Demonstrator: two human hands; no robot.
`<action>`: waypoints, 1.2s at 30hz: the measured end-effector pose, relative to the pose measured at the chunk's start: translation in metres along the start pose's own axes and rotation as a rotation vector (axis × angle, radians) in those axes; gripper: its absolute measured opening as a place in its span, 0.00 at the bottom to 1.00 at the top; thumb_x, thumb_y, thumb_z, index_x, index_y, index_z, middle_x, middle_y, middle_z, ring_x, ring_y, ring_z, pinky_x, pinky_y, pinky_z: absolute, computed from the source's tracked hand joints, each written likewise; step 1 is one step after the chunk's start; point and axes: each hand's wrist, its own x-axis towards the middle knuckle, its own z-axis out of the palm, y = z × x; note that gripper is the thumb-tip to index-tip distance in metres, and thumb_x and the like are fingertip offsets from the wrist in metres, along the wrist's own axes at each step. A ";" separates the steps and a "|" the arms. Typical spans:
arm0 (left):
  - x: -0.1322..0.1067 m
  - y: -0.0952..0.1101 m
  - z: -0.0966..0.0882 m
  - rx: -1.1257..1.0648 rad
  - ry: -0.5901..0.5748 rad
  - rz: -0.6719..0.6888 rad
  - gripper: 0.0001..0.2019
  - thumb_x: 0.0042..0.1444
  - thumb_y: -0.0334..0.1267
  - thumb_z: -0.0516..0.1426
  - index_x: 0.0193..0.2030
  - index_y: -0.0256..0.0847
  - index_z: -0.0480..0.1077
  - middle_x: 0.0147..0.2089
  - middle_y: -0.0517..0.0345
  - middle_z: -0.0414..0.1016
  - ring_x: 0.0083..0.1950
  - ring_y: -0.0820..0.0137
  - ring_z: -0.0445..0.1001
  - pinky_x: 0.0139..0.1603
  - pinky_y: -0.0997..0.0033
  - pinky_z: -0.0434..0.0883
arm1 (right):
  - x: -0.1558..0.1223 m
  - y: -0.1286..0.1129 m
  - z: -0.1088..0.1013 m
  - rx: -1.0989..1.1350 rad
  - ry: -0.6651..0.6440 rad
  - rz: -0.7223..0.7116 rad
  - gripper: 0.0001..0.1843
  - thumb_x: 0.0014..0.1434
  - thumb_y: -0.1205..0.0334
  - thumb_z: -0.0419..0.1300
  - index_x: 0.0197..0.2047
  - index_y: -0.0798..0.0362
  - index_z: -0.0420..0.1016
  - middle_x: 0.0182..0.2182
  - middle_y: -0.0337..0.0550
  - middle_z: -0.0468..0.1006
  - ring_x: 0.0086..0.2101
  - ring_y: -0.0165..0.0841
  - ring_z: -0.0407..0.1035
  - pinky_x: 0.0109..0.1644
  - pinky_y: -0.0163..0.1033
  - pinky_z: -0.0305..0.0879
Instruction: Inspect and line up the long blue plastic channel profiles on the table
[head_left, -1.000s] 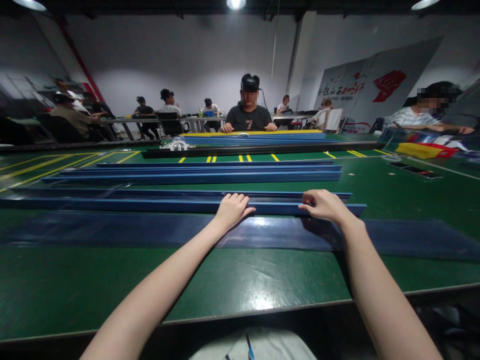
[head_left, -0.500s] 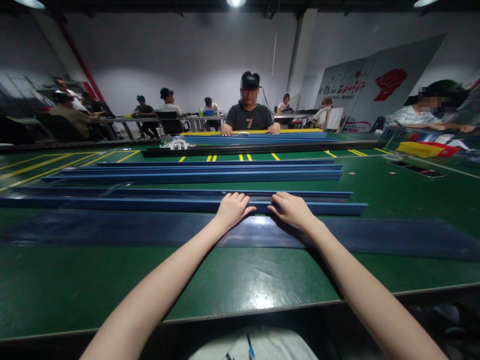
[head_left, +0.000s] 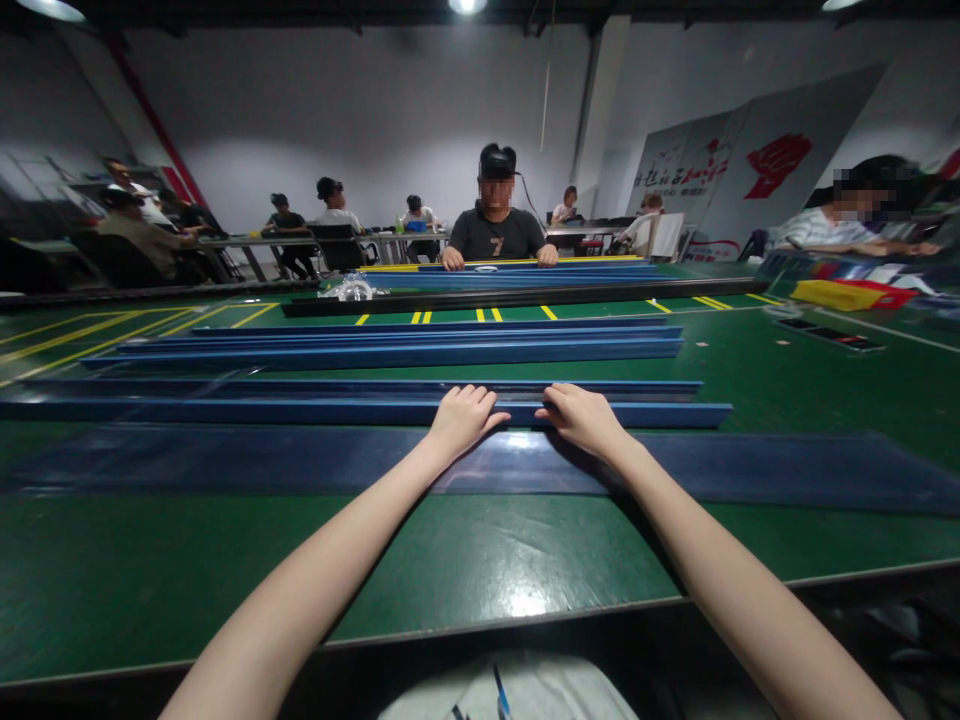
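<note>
My left hand (head_left: pixel 466 415) and my right hand (head_left: pixel 581 412) lie a short gap apart on a long blue plastic strip (head_left: pixel 262 411) running left to right. The fingers of both hands curl over it, with the thumbs on the near side pointing at each other. Just behind its front edge runs a second blue edge (head_left: pixel 645 386); whether it belongs to the same piece I cannot tell. Under my wrists, nearer to me, a wide flat bluish see-through sheet (head_left: pixel 750 468) stretches across the table. My fingertips are partly hidden behind the strip.
More blue strips (head_left: pixel 375 350) lie farther back on the green table (head_left: pixel 487 550), then a black bar (head_left: pixel 525 297) and a clear plastic bundle (head_left: pixel 352 288). A co-worker (head_left: pixel 499 235) sits opposite, hands at yellow and blue strips. Phones (head_left: pixel 829 335) and a yellow-red item (head_left: pixel 847 294) lie right.
My hands keep the same place and hold on the blue strip. The whole view has shifted very slightly; nothing on the table has visibly moved.
</note>
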 end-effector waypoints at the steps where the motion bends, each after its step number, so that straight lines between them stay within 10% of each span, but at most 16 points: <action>1: 0.000 0.000 0.000 0.000 -0.002 0.000 0.17 0.58 0.51 0.50 0.35 0.37 0.67 0.33 0.53 0.72 0.37 0.66 0.68 0.34 0.68 0.57 | 0.000 0.001 0.000 0.010 0.007 0.003 0.10 0.61 0.56 0.51 0.37 0.53 0.68 0.37 0.46 0.75 0.40 0.35 0.67 0.34 0.35 0.52; 23: 0.000 0.000 -0.003 -0.001 0.027 0.010 0.16 0.58 0.49 0.51 0.38 0.37 0.66 0.35 0.51 0.72 0.39 0.64 0.68 0.36 0.67 0.57 | 0.003 0.006 -0.008 -0.029 -0.014 0.015 0.09 0.58 0.57 0.52 0.35 0.51 0.70 0.35 0.44 0.76 0.36 0.34 0.68 0.28 0.36 0.45; 36: 0.001 0.000 -0.001 -0.016 0.037 0.018 0.18 0.56 0.51 0.52 0.42 0.36 0.66 0.38 0.50 0.71 0.42 0.62 0.68 0.39 0.66 0.58 | -0.016 0.048 -0.015 -0.043 -0.059 0.083 0.08 0.56 0.58 0.51 0.31 0.51 0.69 0.33 0.43 0.76 0.33 0.34 0.69 0.28 0.35 0.46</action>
